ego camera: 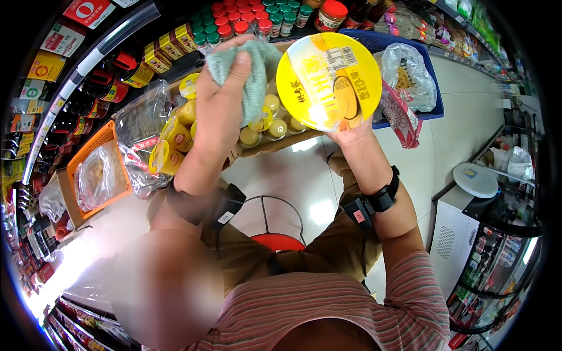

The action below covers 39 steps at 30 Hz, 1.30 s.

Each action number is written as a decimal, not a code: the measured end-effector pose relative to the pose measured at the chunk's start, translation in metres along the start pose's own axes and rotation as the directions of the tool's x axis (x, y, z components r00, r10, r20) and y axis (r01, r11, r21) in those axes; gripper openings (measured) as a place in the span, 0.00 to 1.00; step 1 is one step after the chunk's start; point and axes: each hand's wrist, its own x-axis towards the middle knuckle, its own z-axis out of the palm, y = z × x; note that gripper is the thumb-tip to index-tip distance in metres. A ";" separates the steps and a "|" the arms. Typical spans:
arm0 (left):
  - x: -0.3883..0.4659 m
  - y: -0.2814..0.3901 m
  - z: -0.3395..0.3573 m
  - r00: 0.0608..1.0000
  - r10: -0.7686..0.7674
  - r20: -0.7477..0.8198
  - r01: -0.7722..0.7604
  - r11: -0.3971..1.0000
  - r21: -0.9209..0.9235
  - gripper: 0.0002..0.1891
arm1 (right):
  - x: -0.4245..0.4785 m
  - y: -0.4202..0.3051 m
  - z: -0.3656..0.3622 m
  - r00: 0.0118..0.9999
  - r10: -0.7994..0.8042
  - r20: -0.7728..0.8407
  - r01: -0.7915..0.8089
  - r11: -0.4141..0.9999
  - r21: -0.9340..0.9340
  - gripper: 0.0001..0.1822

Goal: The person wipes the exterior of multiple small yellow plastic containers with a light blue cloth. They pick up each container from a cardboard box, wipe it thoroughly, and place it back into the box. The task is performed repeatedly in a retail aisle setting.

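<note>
My left hand (219, 103) grips a bunched pale green cloth (252, 74), its thumb pressed on top. Held up in my right hand (355, 134) is a large tub with a yellow printed lid (329, 83); the lid faces me and hides most of the tub. Between the hands, the cloth and lid are apart. Below them sits a cardboard box (263, 150) with several pale-yellow rounded containers (277, 128) and a small yellow-lidded cup (262, 119). More yellow cups (166, 155) lie just left of my left wrist, partly covered by the arm.
Red- and green-capped jars (241, 28) line the shelf behind the box. At right stands a blue basket (432, 83) with plastic bags and a pink patterned pouch (401, 116). An orange basket (116, 153) is at left. A red stool (276, 241) shows between the legs.
</note>
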 end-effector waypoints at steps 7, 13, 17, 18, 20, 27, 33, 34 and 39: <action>-0.001 0.016 0.006 0.994 0.108 -0.001 -0.108 0.994 -0.035 0.17 | 0.002 -0.007 -0.005 0.995 0.084 0.061 -0.090 0.990 0.106 0.33; -0.007 0.018 0.008 0.934 0.314 0.171 -0.340 0.928 0.155 0.19 | -0.002 -0.004 0.009 0.997 0.059 0.039 -0.056 0.995 -0.087 0.30; -0.011 0.010 0.016 0.978 0.148 0.144 -0.161 0.984 0.080 0.21 | -0.004 -0.004 0.023 0.976 -0.200 0.087 0.203 0.686 -0.699 0.28; -0.008 0.005 0.017 0.991 0.064 0.114 -0.063 0.998 -0.017 0.22 | -0.006 -0.003 0.031 0.957 -0.277 0.089 0.243 0.593 -0.768 0.30; -0.006 0.004 0.020 0.989 -0.102 0.107 0.125 0.966 -0.228 0.22 | -0.007 -0.003 0.038 0.895 -0.403 0.189 0.370 0.438 -0.819 0.30; -0.015 -0.009 0.027 0.990 -0.014 0.139 0.013 1.000 0.007 0.23 | -0.005 -0.005 0.036 0.771 -0.594 0.231 0.451 0.253 -0.856 0.30; -0.018 -0.011 0.028 0.993 0.072 0.098 -0.084 0.988 0.126 0.23 | -0.010 -0.013 0.040 0.732 -0.514 0.447 0.510 -0.020 -0.860 0.31; -0.017 -0.011 0.027 0.994 0.019 0.108 -0.030 0.995 0.099 0.22 | -0.011 -0.015 0.039 0.719 -0.489 0.493 0.536 -0.062 -0.842 0.31; -0.007 -0.009 0.018 0.961 -0.238 0.137 0.257 0.957 -0.134 0.18 | -0.010 -0.019 0.036 0.598 -0.323 0.734 0.651 -0.339 -0.680 0.36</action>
